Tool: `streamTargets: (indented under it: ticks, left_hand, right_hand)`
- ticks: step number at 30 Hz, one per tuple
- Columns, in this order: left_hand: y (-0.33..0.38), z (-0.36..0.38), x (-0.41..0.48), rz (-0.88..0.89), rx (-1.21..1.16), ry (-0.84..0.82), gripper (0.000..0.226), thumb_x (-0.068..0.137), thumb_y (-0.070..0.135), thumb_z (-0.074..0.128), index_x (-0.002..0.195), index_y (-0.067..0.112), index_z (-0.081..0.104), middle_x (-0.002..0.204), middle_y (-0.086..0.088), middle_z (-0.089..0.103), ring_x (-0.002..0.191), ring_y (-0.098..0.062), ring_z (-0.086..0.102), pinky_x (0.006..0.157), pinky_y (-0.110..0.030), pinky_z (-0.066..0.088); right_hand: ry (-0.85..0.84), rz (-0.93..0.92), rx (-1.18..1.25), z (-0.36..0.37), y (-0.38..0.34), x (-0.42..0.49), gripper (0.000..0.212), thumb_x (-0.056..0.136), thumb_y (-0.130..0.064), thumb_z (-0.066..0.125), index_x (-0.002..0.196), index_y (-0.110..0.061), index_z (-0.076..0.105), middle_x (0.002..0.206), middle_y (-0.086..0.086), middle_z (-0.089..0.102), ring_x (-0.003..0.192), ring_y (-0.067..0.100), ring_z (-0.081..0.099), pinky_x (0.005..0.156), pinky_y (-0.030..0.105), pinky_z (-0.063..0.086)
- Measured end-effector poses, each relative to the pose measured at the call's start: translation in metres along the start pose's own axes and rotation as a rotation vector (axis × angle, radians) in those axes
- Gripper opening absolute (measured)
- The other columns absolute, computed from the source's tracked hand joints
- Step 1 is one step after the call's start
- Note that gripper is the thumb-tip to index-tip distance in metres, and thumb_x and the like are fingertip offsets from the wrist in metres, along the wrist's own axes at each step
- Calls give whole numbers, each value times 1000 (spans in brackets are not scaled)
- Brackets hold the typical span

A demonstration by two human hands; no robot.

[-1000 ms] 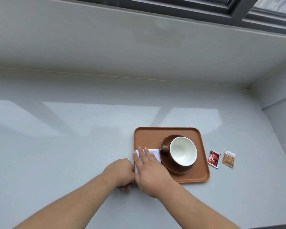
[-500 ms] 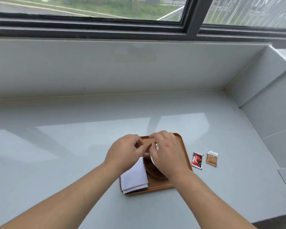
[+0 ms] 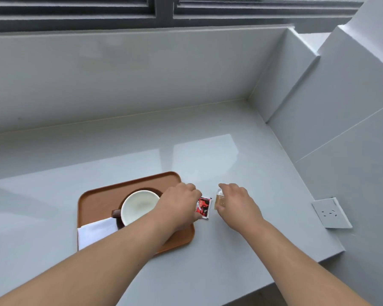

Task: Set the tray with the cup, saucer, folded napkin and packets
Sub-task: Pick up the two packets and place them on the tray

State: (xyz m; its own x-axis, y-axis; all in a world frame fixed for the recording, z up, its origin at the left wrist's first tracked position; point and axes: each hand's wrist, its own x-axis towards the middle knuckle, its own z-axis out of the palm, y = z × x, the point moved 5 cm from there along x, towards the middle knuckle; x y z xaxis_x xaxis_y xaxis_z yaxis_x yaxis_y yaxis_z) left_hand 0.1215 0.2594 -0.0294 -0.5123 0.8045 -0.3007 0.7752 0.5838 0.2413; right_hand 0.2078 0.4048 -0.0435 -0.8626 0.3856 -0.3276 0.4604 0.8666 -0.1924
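The packets on the counter are now under my fingers, which have left the cup: left hand pinching the red, right hand the brown, tray beside them.

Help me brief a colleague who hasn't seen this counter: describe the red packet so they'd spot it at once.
Find the brown tray on the grey counter. Just off its right edge lies the red packet, under the fingertips of the left hand. Its red, black and white print sets it apart from the plain tan packet to its right, which the right hand touches.
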Motion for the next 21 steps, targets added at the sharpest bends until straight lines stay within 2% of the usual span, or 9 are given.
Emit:
streamTargets:
  ticks: [4,8,12,15,17,21]
  left_hand:
    - [6,21,24,-41,25,-52,59,84,56,73,128,19,60,124,-3,60,115,-28,56,87,-42,49]
    - [9,32,38,-50,71,-58,57,79,50,79,122,19,59,120,-4,58,110,-27,55,75,-37,40]
    - [9,34,49,-69,91,-78,60,76,51,82,119,17,57,115,-4,59,108,-27,55,74,-36,37]
    - [5,28,53,-71,69,-87,37,86,40,72,113,17,60,113,-5,63,105,-29,57,72,-37,39]
    - [-6,20,53,-120,-39,-99,20,93,35,62,107,20,62,110,-5,67,99,-29,59,70,-37,42]
    - [-52,-13,50,-263,-255,-118,16,90,42,69,88,30,57,89,7,62,86,-21,57,60,-32,38]
  right_hand:
    - [-32,-11,-82,9,19,13,61,89,-42,68,141,-20,44,130,4,51,116,28,48,88,39,50]
    - [-29,-15,-93,13,25,23,54,83,-44,73,126,-18,53,118,4,52,108,26,50,82,36,48]
    - [-62,10,-57,12,30,33,46,82,-41,74,116,-18,54,112,3,53,105,25,49,74,34,43]
    - [-166,0,40,8,27,40,24,91,-29,63,112,-21,54,108,1,58,100,25,54,72,36,47]
    - [-200,0,129,-1,22,47,11,93,-22,56,104,-25,55,97,-3,60,89,24,58,68,35,49]
    - [-167,-16,299,-27,-10,68,13,87,-17,55,87,-29,60,84,-6,65,75,18,62,56,30,48]
